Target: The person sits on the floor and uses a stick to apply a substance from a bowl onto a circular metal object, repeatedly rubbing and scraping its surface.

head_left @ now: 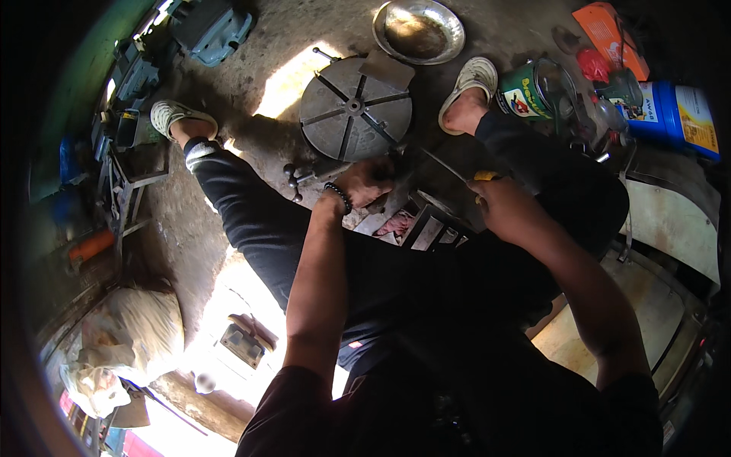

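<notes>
In front of me on the floor sits a round slotted rotary table [355,107] of grey metal, with a flat metal plate [387,71] lying over its far right edge. My left hand [367,183] is closed at the table's near edge, its fingers curled around something dark that I cannot make out. To the right, my right hand [502,204] grips the yellow handle of a long thin tool [445,164]. Its slim shaft points up and left toward my left hand, and its exact kind is unclear. A ball-ended crank handle [292,183] juts out left of my left hand.
A round metal basin [419,30] lies beyond the table. Past my right foot stand a green can [525,93], a blue container [662,114] and an orange box [611,38]. A metal stand [131,183] and a plastic bag [133,331] are at the left.
</notes>
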Demonstrator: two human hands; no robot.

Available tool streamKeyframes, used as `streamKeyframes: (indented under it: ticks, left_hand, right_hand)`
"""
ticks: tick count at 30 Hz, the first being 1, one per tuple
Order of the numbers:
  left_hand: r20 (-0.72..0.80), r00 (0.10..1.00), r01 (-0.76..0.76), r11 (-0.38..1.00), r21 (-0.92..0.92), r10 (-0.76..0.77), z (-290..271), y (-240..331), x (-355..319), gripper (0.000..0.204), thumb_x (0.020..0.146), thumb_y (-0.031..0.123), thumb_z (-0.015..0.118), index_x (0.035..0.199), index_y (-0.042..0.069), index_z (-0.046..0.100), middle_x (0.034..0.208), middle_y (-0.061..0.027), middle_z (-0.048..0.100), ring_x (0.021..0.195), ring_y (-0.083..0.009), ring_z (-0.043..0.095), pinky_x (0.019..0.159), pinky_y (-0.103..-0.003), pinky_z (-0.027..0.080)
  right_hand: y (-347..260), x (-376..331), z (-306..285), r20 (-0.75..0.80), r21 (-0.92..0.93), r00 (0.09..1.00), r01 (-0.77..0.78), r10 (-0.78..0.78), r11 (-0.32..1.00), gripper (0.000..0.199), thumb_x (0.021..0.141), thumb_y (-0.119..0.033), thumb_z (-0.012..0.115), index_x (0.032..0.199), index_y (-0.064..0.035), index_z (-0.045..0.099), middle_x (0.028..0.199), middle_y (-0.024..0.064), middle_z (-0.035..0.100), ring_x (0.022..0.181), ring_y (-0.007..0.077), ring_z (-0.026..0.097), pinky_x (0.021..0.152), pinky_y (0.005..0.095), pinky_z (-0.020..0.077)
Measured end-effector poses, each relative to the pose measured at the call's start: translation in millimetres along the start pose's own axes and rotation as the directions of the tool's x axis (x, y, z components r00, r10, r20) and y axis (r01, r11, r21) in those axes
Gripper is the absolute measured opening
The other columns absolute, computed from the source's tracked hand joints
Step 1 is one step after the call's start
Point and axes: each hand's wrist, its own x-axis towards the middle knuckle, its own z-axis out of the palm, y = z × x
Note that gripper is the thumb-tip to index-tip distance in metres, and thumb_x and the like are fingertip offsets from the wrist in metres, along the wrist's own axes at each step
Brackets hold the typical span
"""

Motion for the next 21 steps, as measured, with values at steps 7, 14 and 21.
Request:
streamKeyframes:
  ticks: [7, 14, 21]
  left_hand:
    - [-0.471, 0.879, -0.044, 0.969, -0.243, -0.078, -18, -30, 7, 0.029, 0.079, 0.017, 0.069, 0.104, 0.006, 0.059, 0.093, -0.0107, 0.066, 0.087, -0.0199, 0.062, 0.079, -0.031, 0.049]
    - [-0.624, 0.751, 0.171, 0.976, -0.137, -0.218, -10, -66, 28, 0.045, 0.078, 0.034, 0.069, 0.112, 0.005, 0.06, 0.107, -0.0182, 0.066, 0.103, -0.0296, 0.063, 0.089, -0.036, 0.048]
    - [-0.621, 0.755, 0.149, 0.978, -0.149, -0.21, -7, -83, 36, 0.045, 0.079, 0.034, 0.069, 0.112, 0.006, 0.059, 0.105, -0.0177, 0.066, 0.101, -0.0302, 0.064, 0.088, -0.037, 0.049]
  right_hand:
    - [-38, 14, -39, -0.022, 0.035, 0.999, 0.038, -0.038, 0.999, 0.034, 0.083, -0.005, 0.055, 0.115, -0.003, 0.063, 0.092, 0.0228, 0.066, 0.086, 0.0368, 0.065, 0.079, 0.0438, 0.0513]
    - [-56, 90, -7, 0.008, -0.108, 0.988, 0.154, -0.154, 0.982, 0.033, 0.08, 0.0, 0.051, 0.11, -0.0038, 0.065, 0.09, 0.0217, 0.066, 0.085, 0.0373, 0.066, 0.076, 0.0451, 0.0533]
    - [-48, 101, -9, 0.061, -0.099, 0.982, 0.185, -0.179, 0.978, 0.018, 0.08, -0.004, 0.053, 0.086, 0.0019, 0.069, 0.091, 0.0226, 0.067, 0.088, 0.0373, 0.067, 0.075, 0.045, 0.0544]
